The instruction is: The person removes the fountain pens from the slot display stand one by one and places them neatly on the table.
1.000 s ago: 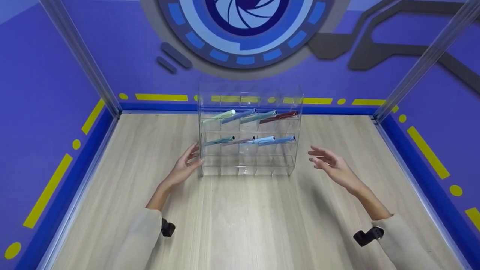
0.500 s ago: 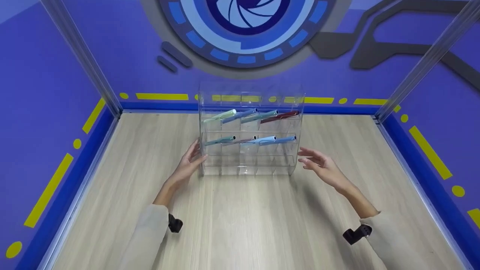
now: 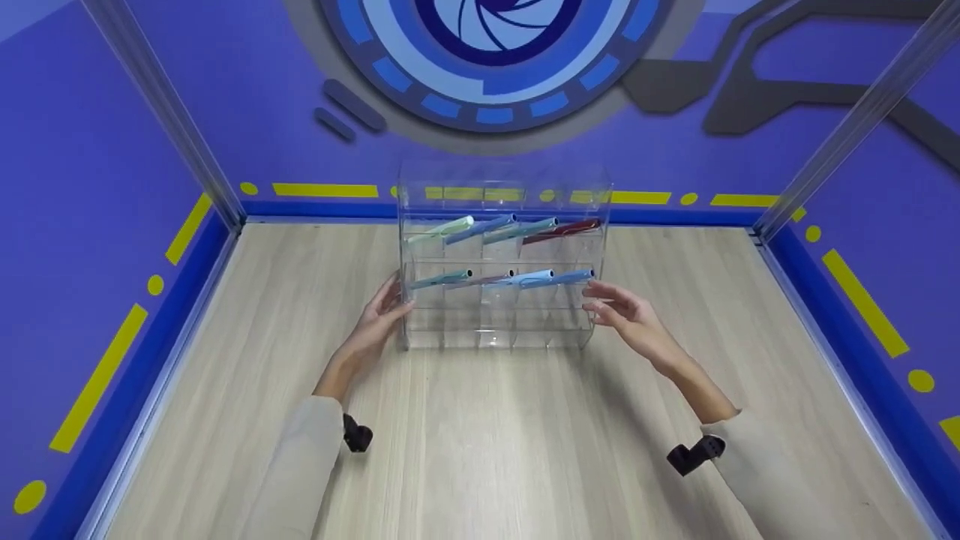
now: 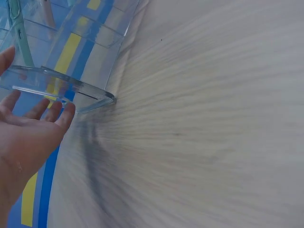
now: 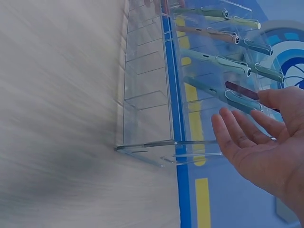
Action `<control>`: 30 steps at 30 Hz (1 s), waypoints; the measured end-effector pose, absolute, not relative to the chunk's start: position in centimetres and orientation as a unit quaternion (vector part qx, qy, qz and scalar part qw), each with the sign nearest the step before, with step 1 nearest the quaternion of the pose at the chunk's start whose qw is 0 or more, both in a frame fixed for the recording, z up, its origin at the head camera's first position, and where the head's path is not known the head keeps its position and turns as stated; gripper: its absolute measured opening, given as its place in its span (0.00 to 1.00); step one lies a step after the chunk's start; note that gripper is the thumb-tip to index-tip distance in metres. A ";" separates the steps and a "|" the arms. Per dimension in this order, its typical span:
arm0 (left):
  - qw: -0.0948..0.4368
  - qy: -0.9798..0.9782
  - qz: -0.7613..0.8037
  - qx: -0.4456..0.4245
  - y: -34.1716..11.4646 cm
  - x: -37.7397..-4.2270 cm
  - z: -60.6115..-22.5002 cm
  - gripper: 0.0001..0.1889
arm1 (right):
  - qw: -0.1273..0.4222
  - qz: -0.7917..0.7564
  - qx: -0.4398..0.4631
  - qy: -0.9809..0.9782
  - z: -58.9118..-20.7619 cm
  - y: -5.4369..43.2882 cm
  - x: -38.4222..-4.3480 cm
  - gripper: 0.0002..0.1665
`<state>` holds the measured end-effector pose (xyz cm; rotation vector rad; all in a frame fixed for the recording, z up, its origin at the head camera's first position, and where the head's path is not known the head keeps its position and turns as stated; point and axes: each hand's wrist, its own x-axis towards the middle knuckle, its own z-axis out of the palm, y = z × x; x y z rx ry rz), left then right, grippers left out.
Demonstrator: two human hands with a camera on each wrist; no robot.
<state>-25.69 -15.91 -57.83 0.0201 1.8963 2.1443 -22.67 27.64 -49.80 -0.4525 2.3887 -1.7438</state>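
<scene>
A clear acrylic pen rack (image 3: 496, 319) with stepped compartments stands in the middle of the head view. Its upper row holds slanted pens: a pale green pen (image 3: 442, 229), a blue one, a teal one and a dark red pen (image 3: 564, 231). Below lie a green pen (image 3: 441, 280), a brownish one, a light blue pen (image 3: 529, 280) and a blue pen (image 3: 568, 278). My left hand (image 3: 373, 322) is at the rack's left side panel (image 4: 71, 85), fingers extended. Beside the right panel, my right hand (image 3: 631, 319) has loosely bent fingers, with nothing in its grasp.
The rack stands on a wood-grain table (image 3: 480, 442). A blue-purple printed wall (image 3: 300, 165) rises behind it, with side walls left and right. Metal posts (image 3: 161, 112) stand at the back corners. Each wrist carries a small black camera (image 3: 358, 433).
My right hand has moved left, from well apart to the rack's right side. My left hand has shifted slightly forward along the left panel. The rack and pens have stayed in place.
</scene>
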 end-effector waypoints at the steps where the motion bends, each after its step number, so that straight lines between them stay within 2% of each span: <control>1: 0.143 0.651 0.745 0.006 -16.0 -25.7 -57.9 0.42 | 0.076 -0.585 -0.147 0.794 -49.8 27.5 -22.8 0.28; 10: 0.160 0.625 0.764 0.015 -16.1 -26.1 -58.1 0.42 | 0.097 -0.617 -0.102 0.774 -49.7 26.6 -23.7 0.31; 17: 0.160 0.622 0.766 0.021 -16.3 -26.1 -58.3 0.41 | 0.088 -0.656 -0.067 0.747 -49.8 26.0 -24.5 0.29; 30: 0.153 0.617 0.771 0.039 -16.4 -25.6 -58.2 0.41 | 0.073 -0.673 -0.055 0.734 -50.1 24.4 -25.5 0.29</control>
